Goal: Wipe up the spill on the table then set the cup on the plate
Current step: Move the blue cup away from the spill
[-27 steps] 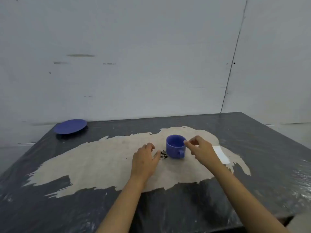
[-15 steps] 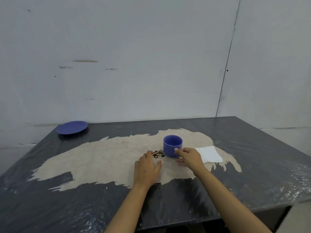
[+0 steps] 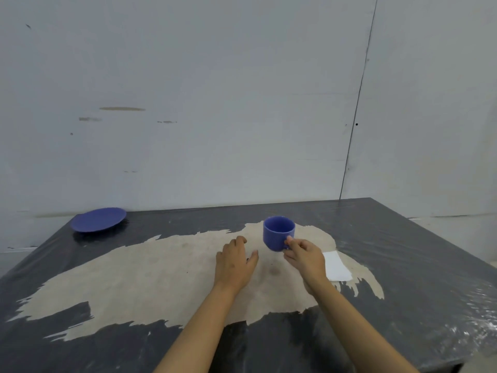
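Note:
My right hand [image 3: 305, 255] grips the blue cup [image 3: 278, 231] by its handle. The cup hangs upright a little above the table, with its shadow on the tan patch below. My left hand [image 3: 235, 261] lies flat, palm down, just left of the cup and holds nothing. Only a dark speck of the spill [image 3: 247, 260] shows at the edge of that hand; the rest is hidden under it. A white napkin [image 3: 336, 267] lies flat on the table right of my right hand. The blue plate [image 3: 98, 219] sits at the far left corner, well away from both hands.
The dark table [image 3: 403, 251] has a plastic cover and a large worn tan patch [image 3: 148, 278] across its middle. A grey wall stands right behind the table. The table's front edge is close to my forearms, and its right edge runs diagonally.
My right hand has closed on the cup's handle and raised the cup off the table. My left hand slid forward over the dark spill. The napkin stays where it lay.

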The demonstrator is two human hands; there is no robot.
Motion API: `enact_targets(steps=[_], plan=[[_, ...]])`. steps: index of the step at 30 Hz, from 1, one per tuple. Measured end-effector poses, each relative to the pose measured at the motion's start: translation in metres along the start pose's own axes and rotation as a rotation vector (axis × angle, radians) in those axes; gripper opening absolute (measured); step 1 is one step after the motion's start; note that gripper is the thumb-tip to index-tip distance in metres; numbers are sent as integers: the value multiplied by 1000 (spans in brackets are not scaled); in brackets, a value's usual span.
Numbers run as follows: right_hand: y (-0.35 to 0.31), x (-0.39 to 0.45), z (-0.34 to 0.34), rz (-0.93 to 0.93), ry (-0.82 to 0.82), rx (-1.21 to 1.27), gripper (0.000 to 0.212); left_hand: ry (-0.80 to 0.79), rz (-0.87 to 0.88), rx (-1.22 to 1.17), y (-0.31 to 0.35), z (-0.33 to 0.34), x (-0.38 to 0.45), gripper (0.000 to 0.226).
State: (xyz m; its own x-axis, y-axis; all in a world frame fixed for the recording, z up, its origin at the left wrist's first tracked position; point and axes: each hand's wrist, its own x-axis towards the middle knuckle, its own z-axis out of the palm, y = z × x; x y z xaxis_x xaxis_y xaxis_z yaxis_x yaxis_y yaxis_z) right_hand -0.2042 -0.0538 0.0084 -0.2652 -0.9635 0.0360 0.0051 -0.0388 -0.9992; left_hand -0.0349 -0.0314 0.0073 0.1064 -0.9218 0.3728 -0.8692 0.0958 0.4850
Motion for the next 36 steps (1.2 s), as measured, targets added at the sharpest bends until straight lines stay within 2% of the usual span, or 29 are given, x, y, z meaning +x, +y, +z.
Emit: enact_targets(steps=[4, 8, 13, 20, 31, 36], plan=[[-19, 36, -5, -37, 37, 41, 18, -9, 49, 10, 18, 16, 34, 47], [-23, 80, -6, -63, 60, 20, 26, -69, 65, 18, 32, 42, 67, 53], [-9, 129, 2, -59, 83, -9, 20, -212, -6, 58, 42, 78, 105, 65], [6, 182, 14, -48, 106, -83, 18, -348, -49, 164, 39, 112, 141, 69], [21, 219, 27, -12, 102, -77, 17, -400, -53, 256, 39, 135, 148, 68], [27, 224, 20, 10, 87, -121, 28, -397, -49, 269, 39, 135, 146, 69]])
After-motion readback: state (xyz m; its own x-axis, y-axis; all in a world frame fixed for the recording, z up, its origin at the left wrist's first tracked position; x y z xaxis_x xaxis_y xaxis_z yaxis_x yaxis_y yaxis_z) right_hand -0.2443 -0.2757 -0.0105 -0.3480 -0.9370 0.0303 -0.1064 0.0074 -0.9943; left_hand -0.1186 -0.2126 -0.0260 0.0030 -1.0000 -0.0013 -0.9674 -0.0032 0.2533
